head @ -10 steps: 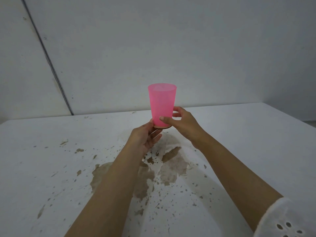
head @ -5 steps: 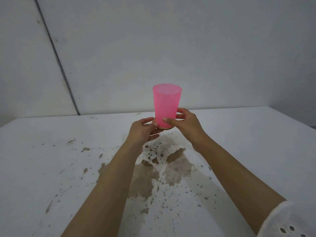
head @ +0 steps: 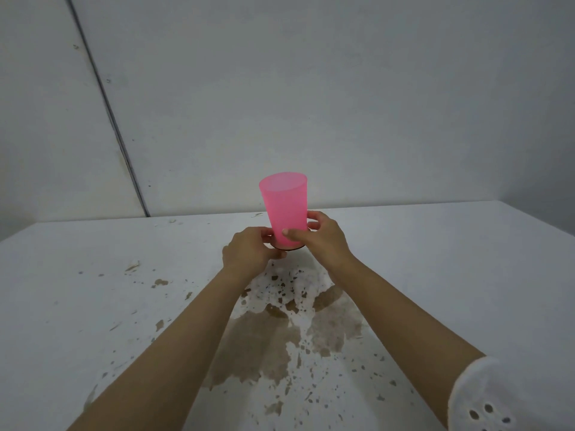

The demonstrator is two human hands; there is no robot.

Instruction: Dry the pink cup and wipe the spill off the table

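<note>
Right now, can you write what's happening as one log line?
pink cup: upright, on coaster | right hand: gripping cup | left hand: at coaster | spill: unwiped | table

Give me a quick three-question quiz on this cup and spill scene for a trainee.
1. True or false: the pink cup is lying on its side.
2. Where is the brown spill relative to the cup? A) nearer the person B) behind it by the wall C) inside it
3. Fill in: under the cup's base sits a thin dark ____.

Key
1. False; it is upright, mouth up, with the right hand round its lower part and the left hand at its base.
2. A; it spreads on the white table beneath the forearms.
3. Disc.
</note>
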